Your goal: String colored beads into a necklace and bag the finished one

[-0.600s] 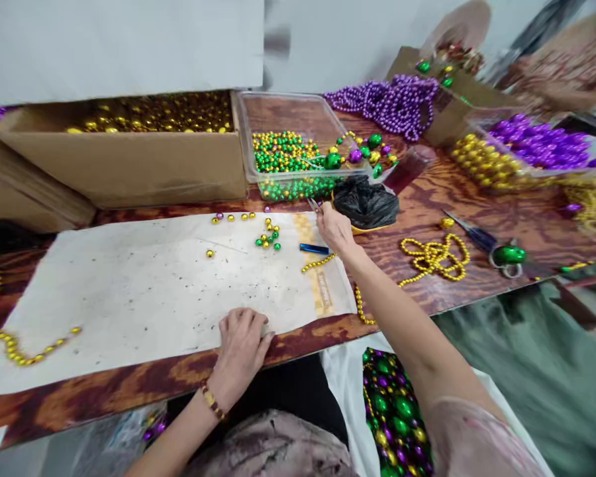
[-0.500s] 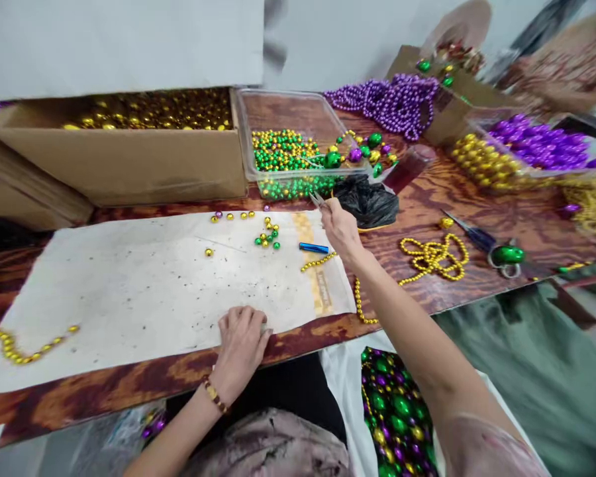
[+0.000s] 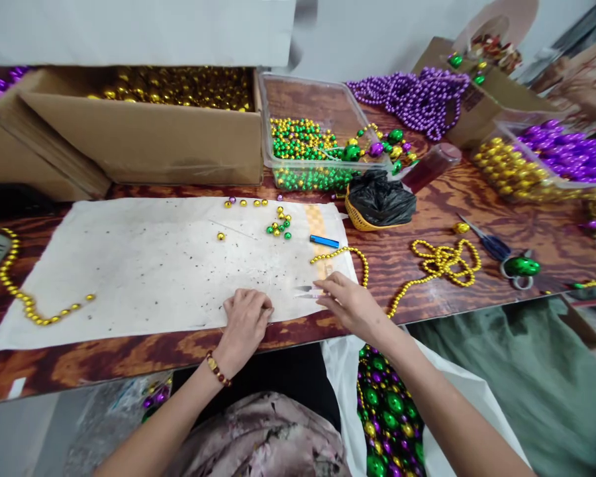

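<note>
My left hand [image 3: 247, 326] rests on the front edge of a white cloth [image 3: 149, 265], fingers curled together; whatever they may pinch is hidden. In my right hand [image 3: 350, 306] is a pair of small pointed snips [image 3: 305, 292], blades directed left toward the other hand, over the cloth. A blue lighter [image 3: 324, 241] lies beyond my right hand, beside the end of a gold bead strand [image 3: 340, 252]. Further back on the cloth sits a small cluster of gold and green beads [image 3: 280, 226]. Another gold bead strand [image 3: 42, 320] crosses the cloth's left side.
A cardboard box of gold beads [image 3: 144, 139] and a clear bin [image 3: 312, 162] line the back. A yellow basket [image 3: 362, 218] holds a black bag. Blue-handled scissors [image 3: 494, 246] lie at right. A white sack of beads [image 3: 345, 377] hangs below the edge. Another person's arm [image 3: 583, 96] shows far right.
My right hand has drawn the snips back from beside the black bag to the cloth's front, near my left hand. My left hand stays at the cloth edge. The view has shifted slightly.
</note>
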Tool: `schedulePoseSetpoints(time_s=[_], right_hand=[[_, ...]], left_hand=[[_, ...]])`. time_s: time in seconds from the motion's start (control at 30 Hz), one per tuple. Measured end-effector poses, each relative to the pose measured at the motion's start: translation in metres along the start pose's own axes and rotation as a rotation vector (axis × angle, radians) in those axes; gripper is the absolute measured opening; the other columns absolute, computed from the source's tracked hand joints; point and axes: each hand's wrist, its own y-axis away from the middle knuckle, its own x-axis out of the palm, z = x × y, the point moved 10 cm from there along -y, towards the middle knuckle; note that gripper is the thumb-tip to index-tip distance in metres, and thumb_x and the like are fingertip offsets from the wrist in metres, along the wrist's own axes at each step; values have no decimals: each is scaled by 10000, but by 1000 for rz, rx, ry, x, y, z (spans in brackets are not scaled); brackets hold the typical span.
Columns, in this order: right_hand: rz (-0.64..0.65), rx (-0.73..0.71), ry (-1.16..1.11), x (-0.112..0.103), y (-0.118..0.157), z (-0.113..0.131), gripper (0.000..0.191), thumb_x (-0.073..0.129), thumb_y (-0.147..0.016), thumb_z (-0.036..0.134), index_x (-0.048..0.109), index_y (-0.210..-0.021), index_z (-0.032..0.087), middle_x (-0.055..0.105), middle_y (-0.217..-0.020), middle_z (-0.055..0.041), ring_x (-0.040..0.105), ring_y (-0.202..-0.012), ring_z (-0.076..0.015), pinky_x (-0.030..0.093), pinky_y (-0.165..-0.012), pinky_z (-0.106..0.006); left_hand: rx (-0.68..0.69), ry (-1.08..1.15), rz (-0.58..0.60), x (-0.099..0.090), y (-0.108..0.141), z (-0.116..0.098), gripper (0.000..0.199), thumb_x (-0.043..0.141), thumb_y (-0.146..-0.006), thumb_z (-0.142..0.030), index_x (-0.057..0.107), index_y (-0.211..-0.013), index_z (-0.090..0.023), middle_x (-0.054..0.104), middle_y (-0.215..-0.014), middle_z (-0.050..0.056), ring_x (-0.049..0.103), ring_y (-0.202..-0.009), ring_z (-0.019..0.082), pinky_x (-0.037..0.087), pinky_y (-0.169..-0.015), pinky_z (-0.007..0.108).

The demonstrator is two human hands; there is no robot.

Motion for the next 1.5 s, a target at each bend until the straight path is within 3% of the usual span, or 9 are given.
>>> schedulePoseSetpoints(time_s=[0.27, 0.37, 0.5, 0.57, 0.67, 0.83, 0.93, 1.23, 1.5], right_hand=[[143, -111, 419, 26, -11, 45, 155, 562, -977, 187, 634, -1114, 192, 629, -850, -48, 610, -735, -179, 280, -483, -265], [111, -194, 401, 34, -14, 52, 143, 517, -999, 189, 647, -1056, 174, 613, -781, -36, 604, -668, -162, 277, -484, -268], [-2, -215, 262, 33, -16, 50, 311, 369, -1062, 252, 665, -1008, 170, 605, -729, -32, 614, -608, -151, 355, -508, -258], [-21, -186, 163, 30, -17, 45, 347, 342, -1072, 297, 664, -1064, 168, 622, -755, -42, 644, -642, -162, 422, -553, -259], [-28, -139, 13, 26, -20, 40, 342, 373, -1064, 357, 632, -1194, 174, 665, -889, -73, 682, -745, -186, 494, -631, -278], [-54, -66, -120, 32, -31, 36, 310, 447, -1034, 378, 628, -1189, 179, 685, -924, -81, 687, -816, -216, 522, -696, -318], [-18, -31, -133, 46, -38, 37, 292, 471, -1019, 361, 639, -1169, 175, 693, -934, -83, 687, -804, -224, 522, -689, -331], [-15, -5, -257, 71, -79, 67, 259, 532, -965, 312, 682, -1136, 189, 725, -952, -90, 690, -843, -233, 522, -730, -334], [117, 67, -394, 101, -144, 110, 192, 579, -903, 277, 711, -793, 191, 693, -729, -24, 619, -668, -182, 391, -594, -265]], left_hand=[[18, 46, -22, -7, -1, -4, 122, 530, -922, -140, 561, -817, -195, 639, -872, 11, 503, -966, 228, 241, -890, 428], [25, 64, -15, -3, -1, -6, 139, 520, -924, -115, 538, -807, -187, 637, -853, 1, 510, -941, 213, 250, -893, 425], [18, 125, -49, -8, 4, -5, 152, 524, -926, -110, 526, -792, -181, 621, -821, -3, 514, -910, 202, 279, -872, 416], [29, 200, -114, -26, 10, -2, 147, 540, -931, -147, 539, -789, -185, 609, -807, -2, 517, -883, 196, 306, -860, 407], [32, 397, -275, -73, 24, 12, 98, 573, -927, -215, 593, -832, -200, 613, -852, 12, 540, -855, 183, 384, -817, 366], [-82, 706, -606, -157, 43, 68, 85, 695, -858, -257, 638, -878, -197, 643, -852, 16, 599, -809, 156, 478, -756, 291], [-95, 787, -725, -183, 49, 89, 92, 722, -830, -238, 644, -849, -192, 641, -802, 7, 609, -769, 140, 484, -746, 264], [-123, 929, -734, -188, 57, 107, 101, 729, -810, -239, 646, -829, -185, 636, -758, 2, 603, -739, 125, 483, -743, 245], [-100, 922, -731, -190, 56, 104, 116, 732, -823, -255, 645, -840, -180, 638, -760, 5, 601, -742, 124, 460, -732, 240]])
